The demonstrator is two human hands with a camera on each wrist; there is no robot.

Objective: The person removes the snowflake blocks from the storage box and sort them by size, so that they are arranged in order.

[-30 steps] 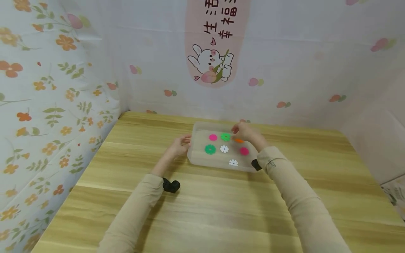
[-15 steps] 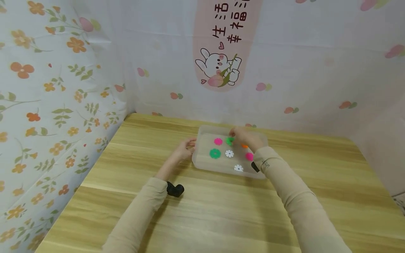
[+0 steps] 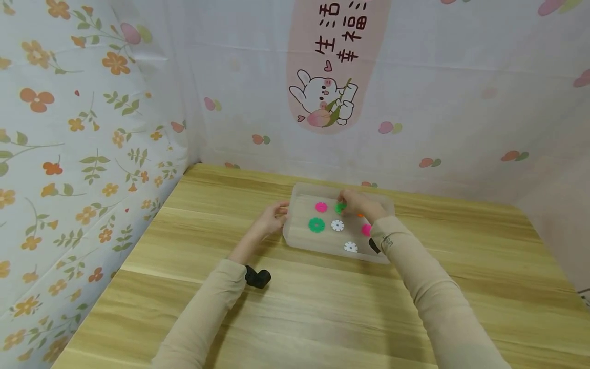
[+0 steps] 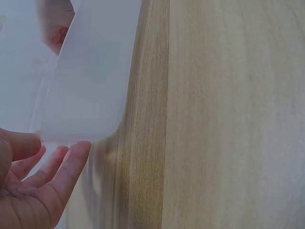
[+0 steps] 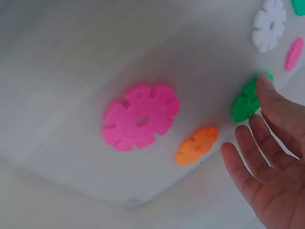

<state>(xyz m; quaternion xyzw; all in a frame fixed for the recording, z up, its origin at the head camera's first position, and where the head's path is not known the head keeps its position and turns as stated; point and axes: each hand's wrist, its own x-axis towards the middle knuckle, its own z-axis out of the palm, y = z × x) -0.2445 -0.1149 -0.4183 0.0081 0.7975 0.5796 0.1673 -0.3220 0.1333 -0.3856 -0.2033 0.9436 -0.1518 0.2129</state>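
A shallow translucent plastic box (image 3: 299, 242) stands on the table, with several notched plastic snowflake discs lying in it. At its left end my left hand (image 3: 271, 219) holds the wall; in the left wrist view the thumb is at the rim and the fingertips (image 4: 82, 147) are against the outside. My right hand (image 5: 281, 162) reaches inside and pinches a green snowflake disc (image 5: 244, 102), thumb on it, index finger partly hidden. Beside that hand lie an orange disc (image 5: 196, 146) and a pink disc (image 5: 141, 117).
Also in the box are a teal-green disc (image 3: 316, 225), two white discs, one of them near the front wall (image 3: 351, 247), and another pink disc (image 3: 321, 207). A printed cloth (image 3: 249, 92) hangs behind the wooden table (image 3: 295, 307).
My right hand has moved left and down from above the orange disc to the green one and taken hold of it. The left hand stays at the box; the whole head view has shifted slightly.
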